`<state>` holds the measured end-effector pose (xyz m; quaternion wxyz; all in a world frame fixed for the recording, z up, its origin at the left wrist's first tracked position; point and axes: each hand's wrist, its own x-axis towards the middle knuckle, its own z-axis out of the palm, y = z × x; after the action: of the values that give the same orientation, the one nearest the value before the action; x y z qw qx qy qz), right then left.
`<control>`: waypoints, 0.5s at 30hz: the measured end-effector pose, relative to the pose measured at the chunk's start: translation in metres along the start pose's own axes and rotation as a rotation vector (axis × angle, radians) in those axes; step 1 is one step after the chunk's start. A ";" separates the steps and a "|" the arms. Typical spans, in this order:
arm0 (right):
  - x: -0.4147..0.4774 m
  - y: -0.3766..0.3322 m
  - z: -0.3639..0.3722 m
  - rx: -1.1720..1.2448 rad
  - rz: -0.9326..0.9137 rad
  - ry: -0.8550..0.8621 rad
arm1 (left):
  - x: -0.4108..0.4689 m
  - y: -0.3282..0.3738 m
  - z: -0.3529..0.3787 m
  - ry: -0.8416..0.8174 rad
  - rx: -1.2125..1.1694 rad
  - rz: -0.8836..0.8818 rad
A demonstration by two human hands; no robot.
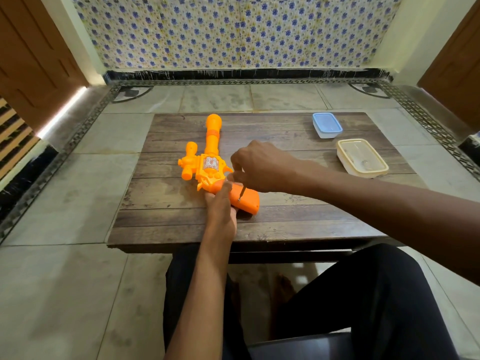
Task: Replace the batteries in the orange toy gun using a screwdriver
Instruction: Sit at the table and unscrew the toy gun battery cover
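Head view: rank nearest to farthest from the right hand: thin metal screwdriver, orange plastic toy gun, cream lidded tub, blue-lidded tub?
1. In the right hand: screwdriver.
2. Under its tip: toy gun.
3. Rightward, too close to call: cream tub, blue-lidded tub.

Left of the orange toy gun [211,165], the wooden table [161,209] shows bare planks to its edge, as it does nearer than the grip. The left hand [220,203] grips the gun from the near side; the right hand [262,167], holding the screwdriver [242,192], crosses from its right. Farther right stand a blue-lidded box [327,125] and a cream box [362,157].
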<state>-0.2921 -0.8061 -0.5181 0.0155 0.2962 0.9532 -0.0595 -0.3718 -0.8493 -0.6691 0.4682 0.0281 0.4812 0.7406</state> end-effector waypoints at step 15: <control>-0.018 0.022 0.004 -0.004 0.074 -0.049 | 0.003 0.001 0.000 0.009 0.023 -0.035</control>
<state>-0.2647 -0.7983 -0.5235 0.0418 0.3295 0.9410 -0.0642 -0.3741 -0.8475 -0.6693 0.4783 0.0215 0.4921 0.7270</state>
